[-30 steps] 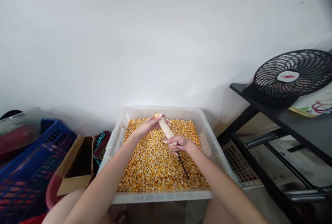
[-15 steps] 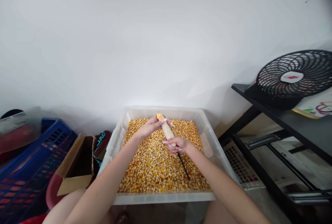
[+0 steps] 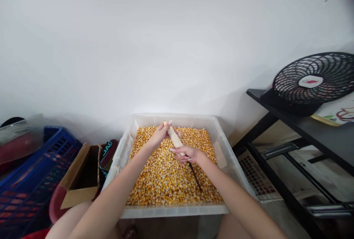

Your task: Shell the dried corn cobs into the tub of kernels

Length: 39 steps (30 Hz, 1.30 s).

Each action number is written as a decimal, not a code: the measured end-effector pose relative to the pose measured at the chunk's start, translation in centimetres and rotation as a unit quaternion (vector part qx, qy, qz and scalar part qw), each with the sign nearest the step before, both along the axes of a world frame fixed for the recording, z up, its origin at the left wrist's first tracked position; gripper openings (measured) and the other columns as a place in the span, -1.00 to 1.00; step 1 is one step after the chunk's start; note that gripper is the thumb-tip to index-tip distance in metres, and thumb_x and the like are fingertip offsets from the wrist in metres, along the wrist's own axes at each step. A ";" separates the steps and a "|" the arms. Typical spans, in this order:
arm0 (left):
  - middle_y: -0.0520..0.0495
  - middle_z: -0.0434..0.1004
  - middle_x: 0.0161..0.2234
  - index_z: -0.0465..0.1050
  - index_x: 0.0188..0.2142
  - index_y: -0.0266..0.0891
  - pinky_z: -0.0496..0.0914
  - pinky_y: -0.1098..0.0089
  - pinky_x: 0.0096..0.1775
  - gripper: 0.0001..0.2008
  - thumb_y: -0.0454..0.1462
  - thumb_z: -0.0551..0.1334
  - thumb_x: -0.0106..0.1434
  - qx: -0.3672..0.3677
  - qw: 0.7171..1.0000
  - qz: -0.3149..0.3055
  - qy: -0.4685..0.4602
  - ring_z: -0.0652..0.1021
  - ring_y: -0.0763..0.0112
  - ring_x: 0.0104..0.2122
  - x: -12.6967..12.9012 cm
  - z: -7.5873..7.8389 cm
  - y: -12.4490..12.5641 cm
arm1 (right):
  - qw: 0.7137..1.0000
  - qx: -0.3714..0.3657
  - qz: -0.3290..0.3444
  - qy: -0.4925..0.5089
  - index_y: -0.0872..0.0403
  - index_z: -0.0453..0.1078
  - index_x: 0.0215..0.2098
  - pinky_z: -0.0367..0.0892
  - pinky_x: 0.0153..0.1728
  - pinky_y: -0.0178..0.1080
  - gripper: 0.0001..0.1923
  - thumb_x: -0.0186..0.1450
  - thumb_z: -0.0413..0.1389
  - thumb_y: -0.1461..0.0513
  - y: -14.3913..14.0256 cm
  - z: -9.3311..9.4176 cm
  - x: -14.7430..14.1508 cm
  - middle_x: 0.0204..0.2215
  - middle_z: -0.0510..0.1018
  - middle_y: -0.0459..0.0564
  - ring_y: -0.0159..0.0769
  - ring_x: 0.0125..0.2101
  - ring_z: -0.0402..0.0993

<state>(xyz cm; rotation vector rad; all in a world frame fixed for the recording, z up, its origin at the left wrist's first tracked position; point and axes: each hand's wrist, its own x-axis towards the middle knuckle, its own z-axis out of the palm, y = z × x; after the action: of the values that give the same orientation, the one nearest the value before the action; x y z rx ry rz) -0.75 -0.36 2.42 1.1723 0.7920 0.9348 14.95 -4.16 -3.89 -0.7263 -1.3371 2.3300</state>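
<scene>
A pale, mostly bare corn cob [image 3: 174,138] is held at a slant over the bin, with a bit of yellow at its far tip. My left hand [image 3: 160,134] is closed around its upper end. My right hand [image 3: 187,155] grips the lower end, fingers wrapped round it. Below lie loose corn kernels [image 3: 163,180], yellow and white, spread through a translucent plastic bin [image 3: 177,212]. A thin dark rod [image 3: 195,177] slants down from beneath my right hand to the kernels; whether that hand holds it is hidden.
To the left stand a blue plastic crate [image 3: 55,135], an open cardboard box [image 3: 80,198] and a dark shoe-like item [image 3: 107,158] with teal lettering. On the right, a black fan [image 3: 311,81] rests on a black-framed table [image 3: 258,93]. A white wall rises behind the bin.
My left hand has moved slightly up and left along with the cob's upper end, and now covers more of the yellow tip. My right hand has shifted slightly left.
</scene>
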 end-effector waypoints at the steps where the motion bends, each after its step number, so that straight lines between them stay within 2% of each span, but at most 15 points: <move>1: -0.14 0.52 -0.43 0.32 -0.28 -0.30 0.39 0.27 -0.27 -0.57 0.05 0.11 0.13 0.000 1.000 -0.026 0.005 0.53 0.27 -0.36 -0.2 0.2 0.0 | 1.000 0.000 0.018 0.006 0.08 0.10 -0.55 0.26 -0.71 -0.37 -0.67 0.20 0.05 0.05 0.1 -0.2 0.2 -0.90 0.09 -0.35 -0.56 -0.88 -0.11; 4: -0.16 0.53 -0.40 0.36 -0.26 -0.32 0.38 0.23 -0.20 -0.56 0.04 0.13 0.12 0.000 0.996 -0.087 0.035 0.53 0.26 -0.33 -0.7 1.1 -0.2 | 0.997 -0.004 0.069 0.028 0.07 0.06 -0.60 0.27 -0.69 -0.36 -0.62 0.21 0.01 0.02 0.4 -0.7 0.9 -0.89 0.08 -0.32 -0.55 -0.88 -0.07; 7: -0.16 0.54 -0.40 0.39 -0.27 -0.32 0.38 0.23 -0.17 -0.57 0.03 0.15 0.10 0.002 0.992 -0.110 0.060 0.53 0.26 -0.32 -1.1 1.6 -0.3 | 0.994 -0.017 0.099 0.047 0.06 0.04 -0.61 0.28 -0.70 -0.35 -0.61 0.20 0.02 0.01 0.4 -1.0 1.5 -0.88 0.07 -0.33 -0.55 -0.88 -0.08; 10: -0.15 0.54 -0.39 0.40 -0.29 -0.32 0.38 0.23 -0.17 -0.59 0.01 0.19 0.07 -0.001 0.991 -0.116 0.072 0.54 0.26 -0.34 -1.1 1.6 -0.2 | 0.990 -0.039 0.122 0.051 0.06 0.04 -0.57 0.24 -0.75 -0.35 -0.61 0.15 0.06 -0.02 0.3 -1.0 1.6 -0.88 0.07 -0.35 -0.56 -0.89 -0.11; 12: -0.13 0.54 -0.42 0.39 -0.29 -0.32 0.40 0.25 -0.21 -0.59 0.01 0.19 0.07 0.000 0.994 -0.080 0.075 0.54 0.27 -0.36 -0.9 1.0 0.0 | 0.995 -0.025 0.095 0.027 0.06 0.05 -0.57 0.23 -0.76 -0.36 -0.60 0.14 0.06 -0.03 0.2 -0.8 1.3 -0.88 0.07 -0.35 -0.56 -0.88 -0.11; 15: -0.08 0.50 -0.52 0.36 -0.34 -0.32 0.41 0.30 -0.33 -0.58 0.03 0.19 0.05 0.007 0.995 0.037 0.096 0.53 0.28 -0.43 -0.4 -0.1 0.5 | 0.997 0.041 -0.030 -0.062 0.07 0.06 -0.60 0.21 -0.76 -0.39 -0.61 0.13 0.10 0.02 -0.2 -0.5 0.3 -0.87 0.09 -0.34 -0.58 -0.87 -0.09; 17: -0.05 0.45 -0.59 0.32 -0.40 -0.30 0.41 0.32 -0.38 -0.60 0.03 0.18 0.05 0.009 0.993 0.065 0.101 0.52 0.30 -0.47 -0.2 -0.7 0.7 | 0.989 0.060 -0.080 -0.107 0.08 0.08 -0.59 0.19 -0.77 -0.40 -0.63 0.11 0.14 0.06 -0.3 -0.4 -0.1 -0.87 0.11 -0.34 -0.58 -0.86 -0.08; 19: -0.03 0.43 -0.60 0.29 -0.42 -0.28 0.41 0.34 -0.37 -0.63 0.02 0.18 0.07 0.020 0.996 0.022 0.089 0.50 0.33 -0.49 -0.2 -1.0 0.7 | 0.993 0.035 -0.055 -0.102 0.08 0.10 -0.55 0.13 -0.79 -0.42 -0.66 0.09 0.16 0.09 -0.3 -0.4 0.0 -0.86 0.11 -0.36 -0.58 -0.86 -0.09; 21: 0.00 0.42 -0.55 0.25 -0.42 -0.27 0.40 0.35 -0.36 -0.65 -0.01 0.19 0.07 0.038 0.995 -0.027 0.083 0.48 0.38 -0.48 -0.3 -0.9 0.6 | 0.998 -0.012 0.008 -0.067 0.07 0.11 -0.50 0.09 -0.80 -0.43 -0.70 0.10 0.15 0.11 -0.2 -0.5 0.6 -0.87 0.10 -0.37 -0.57 -0.86 -0.10; 25: 0.04 0.36 -0.48 0.22 -0.40 -0.28 0.40 0.35 -0.33 -0.65 -0.03 0.20 0.07 0.052 0.993 -0.057 0.093 0.44 0.45 -0.44 -0.5 -0.7 0.2 | 0.992 -0.069 0.103 -0.023 0.06 0.10 -0.46 0.07 -0.80 -0.43 -0.72 0.09 0.14 0.13 0.2 -0.8 1.8 -0.87 0.12 -0.36 -0.55 -0.87 -0.09; 30: 0.04 0.34 -0.46 0.22 -0.36 -0.28 0.40 0.32 -0.27 -0.66 -0.03 0.17 0.11 0.057 0.988 -0.089 0.111 0.44 0.43 -0.38 -1.1 -0.6 0.3 | 0.981 -0.112 0.159 0.020 0.06 0.04 -0.50 -0.01 -0.81 -0.46 -0.69 0.12 0.12 0.13 0.3 -1.5 2.2 -0.85 0.12 -0.36 -0.59 -0.87 -0.13; 36: -0.01 0.38 -0.40 0.28 -0.34 -0.28 0.38 0.36 -0.27 -0.69 -0.06 0.16 0.11 0.082 0.984 -0.103 0.119 0.44 0.40 -0.35 -1.5 0.4 0.1 | 0.978 -0.124 0.160 0.047 0.05 0.00 -0.50 -0.08 -0.82 -0.46 -0.67 0.11 0.10 0.12 0.2 -1.6 2.2 -0.85 0.13 -0.35 -0.58 -0.87 -0.13; 39: 0.00 0.37 -0.43 0.32 -0.37 -0.29 0.35 0.41 -0.32 -0.71 -0.08 0.19 0.09 0.147 0.976 -0.045 0.153 0.41 0.41 -0.39 -1.1 0.6 -0.1 | 0.991 -0.085 0.102 0.015 0.05 0.04 -0.47 -0.05 -0.83 -0.45 -0.69 0.11 0.12 0.11 0.3 -1.3 1.8 -0.87 0.10 -0.37 -0.57 -0.88 -0.15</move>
<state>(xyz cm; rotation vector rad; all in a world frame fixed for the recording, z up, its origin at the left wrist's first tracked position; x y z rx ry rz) -1.84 -0.44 3.05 1.6257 0.8550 0.8245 16.78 -3.87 -5.17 -0.6263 -1.2633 2.6320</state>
